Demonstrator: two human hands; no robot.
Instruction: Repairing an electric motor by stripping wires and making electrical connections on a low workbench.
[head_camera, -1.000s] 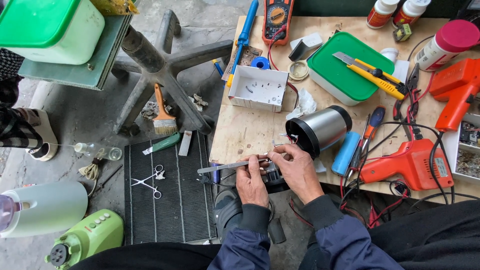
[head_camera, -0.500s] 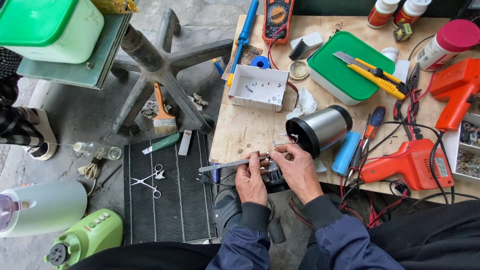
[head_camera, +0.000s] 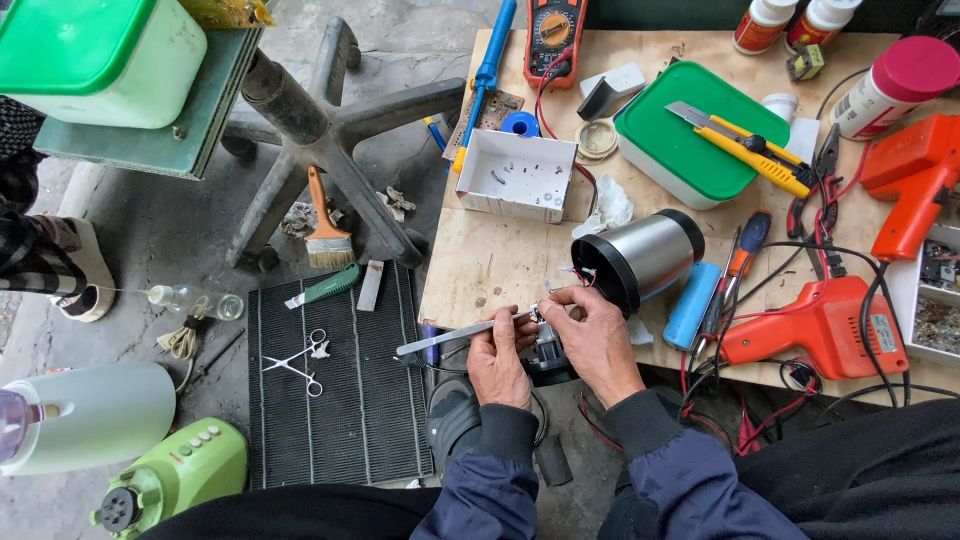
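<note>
- Steel-grey tweezers (head_camera: 455, 335), long and flat, sit pinched in my left hand (head_camera: 497, 355); their handle end sticks out to the left past the edge of the pale wooden table (head_camera: 500, 262), and the tips point right towards my other hand.
- My left hand is closed narrow around the tweezers, thumb on top.
- My right hand (head_camera: 597, 340) is curled shut around a small dark part (head_camera: 547, 352) with thin wires, held at the near edge of the table; fingers cover most of it, so I cannot tell its exact shape.
- The tweezer tips meet that small part right between my two thumbs.
- Just beyond my right hand lies a brushed-metal cylinder with a black rim (head_camera: 640, 257), on its side, its open end facing my hands, with thin red wires at its mouth.
- Beside the cylinder to the right lie a light blue tube (head_camera: 692, 305) and a screwdriver with a blue and orange handle (head_camera: 745, 245).
- An orange soldering gun (head_camera: 825, 330) rests further right, near the table's front edge.
- Further back on the table stand a shallow white box with small screws (head_camera: 517, 176) and a green-lidded container (head_camera: 685, 140) with a yellow utility knife (head_camera: 745, 140) on top.
- Down on the floor to my left, a black ribbed grille (head_camera: 350, 400) carries a small pair of silver scissors (head_camera: 297, 362).
</note>
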